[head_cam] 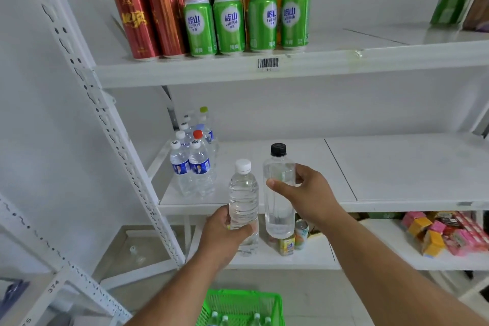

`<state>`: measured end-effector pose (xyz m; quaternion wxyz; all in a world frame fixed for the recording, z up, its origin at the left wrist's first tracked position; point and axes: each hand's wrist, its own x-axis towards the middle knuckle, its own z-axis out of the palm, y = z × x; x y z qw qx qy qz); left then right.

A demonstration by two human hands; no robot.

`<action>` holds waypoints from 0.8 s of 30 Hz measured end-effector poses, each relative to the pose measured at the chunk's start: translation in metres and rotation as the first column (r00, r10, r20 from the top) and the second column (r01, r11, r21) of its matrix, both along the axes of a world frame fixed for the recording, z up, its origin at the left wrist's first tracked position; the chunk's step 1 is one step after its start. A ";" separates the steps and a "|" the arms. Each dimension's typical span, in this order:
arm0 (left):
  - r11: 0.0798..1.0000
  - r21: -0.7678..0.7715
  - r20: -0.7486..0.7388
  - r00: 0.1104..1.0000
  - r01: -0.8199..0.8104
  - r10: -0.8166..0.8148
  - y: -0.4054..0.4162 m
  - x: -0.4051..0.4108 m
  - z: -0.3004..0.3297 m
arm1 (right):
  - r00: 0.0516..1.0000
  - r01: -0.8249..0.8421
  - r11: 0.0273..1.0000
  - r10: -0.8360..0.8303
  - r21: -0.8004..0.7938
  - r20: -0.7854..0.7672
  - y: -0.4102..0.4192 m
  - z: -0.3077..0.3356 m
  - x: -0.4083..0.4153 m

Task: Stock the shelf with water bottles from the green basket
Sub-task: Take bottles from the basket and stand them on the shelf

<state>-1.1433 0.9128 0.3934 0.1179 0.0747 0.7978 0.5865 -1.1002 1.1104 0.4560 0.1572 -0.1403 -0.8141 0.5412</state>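
Two bottles are in hand at frame centre, both upright, caps up: the left hand (225, 230) grips a white-capped bottle (243, 201) low on its body, and the right hand (309, 193) pinches a taller black-capped bottle (279, 193) near its shoulder. About eight bottles (194, 164) crowd the middle shelf (397, 167) at its left; rightward it lies bare. The green basket (242, 307), bottom centre, shows four caps.

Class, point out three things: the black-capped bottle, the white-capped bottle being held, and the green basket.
black-capped bottle (279, 209): head view, clear body.
white-capped bottle (243, 193): head view, ribbed body.
green basket (238, 299): head view, mesh wall.
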 end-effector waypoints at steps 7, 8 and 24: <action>1.000 0.012 0.034 0.999 -0.005 0.005 0.011 -0.042 -0.001 | 1.000 0.020 0.999 -0.021 0.051 0.023 0.008 0.000 -0.045; 1.000 0.012 0.037 0.999 -0.013 0.013 0.012 -0.050 -0.002 | 0.999 0.021 0.998 -0.023 0.054 0.029 0.008 0.000 -0.052; 1.000 -0.002 0.029 1.000 -0.003 0.003 0.021 -0.172 -0.011 | 0.996 0.049 0.999 -0.048 -0.010 0.075 0.005 -0.019 -0.154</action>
